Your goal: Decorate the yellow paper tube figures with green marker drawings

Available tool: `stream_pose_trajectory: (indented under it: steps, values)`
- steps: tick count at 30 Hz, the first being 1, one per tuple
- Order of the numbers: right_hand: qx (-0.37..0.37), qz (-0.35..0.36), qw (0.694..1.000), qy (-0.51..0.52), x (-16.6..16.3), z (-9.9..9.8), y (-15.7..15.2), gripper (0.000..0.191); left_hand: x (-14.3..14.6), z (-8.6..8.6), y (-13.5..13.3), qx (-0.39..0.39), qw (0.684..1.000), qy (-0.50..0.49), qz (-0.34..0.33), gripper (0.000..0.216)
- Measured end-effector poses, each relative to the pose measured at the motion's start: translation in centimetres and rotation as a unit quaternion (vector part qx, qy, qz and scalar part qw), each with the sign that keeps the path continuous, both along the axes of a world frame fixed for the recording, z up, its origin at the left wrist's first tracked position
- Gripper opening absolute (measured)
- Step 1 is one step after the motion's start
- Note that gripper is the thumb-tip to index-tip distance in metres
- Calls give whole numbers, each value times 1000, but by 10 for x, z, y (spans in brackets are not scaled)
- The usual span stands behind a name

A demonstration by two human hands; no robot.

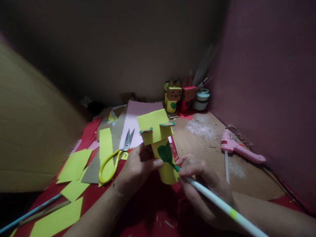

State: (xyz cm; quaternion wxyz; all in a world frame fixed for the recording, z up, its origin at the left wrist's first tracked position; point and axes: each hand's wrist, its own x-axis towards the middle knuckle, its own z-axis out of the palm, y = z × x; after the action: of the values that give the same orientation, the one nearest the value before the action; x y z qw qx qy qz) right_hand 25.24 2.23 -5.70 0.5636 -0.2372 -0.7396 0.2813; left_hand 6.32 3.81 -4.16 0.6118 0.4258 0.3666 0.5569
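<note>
My left hand [142, 163] is closed around a yellow paper tube figure [164, 172], tilted a little, with a folded yellow square top. A dark green heart [165, 153] is painted on the tube's front. Two small green-edged brown pieces stick out from the top. In my right hand [201, 184] is a long white paintbrush [214, 201], pinched near its green-coated tip. The tip touches the lower end of the heart. Yellow-handled scissors [108, 168] lie with blades parted, left of my left hand.
Yellow paper pieces [75, 166] and a pink sheet [142, 112] lie on the left and behind. At the back stand yellow [173, 98] and red [188, 98] finished-looking paper figures beside a lidded jar [201, 99]. A pink glue gun [242, 149] lies at right.
</note>
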Motion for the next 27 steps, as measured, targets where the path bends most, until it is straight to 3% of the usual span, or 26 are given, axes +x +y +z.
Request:
stream_pose_trajectory:
  steps: [21,27]
  values:
    - [17,0,1000,-16,1,2,1,29,-1,-2,-1,-21,1000,10,3,48]
    - [-67,10,997,43,2,-1,-3,26,0,1,0,-2,1000,-5,1,45]
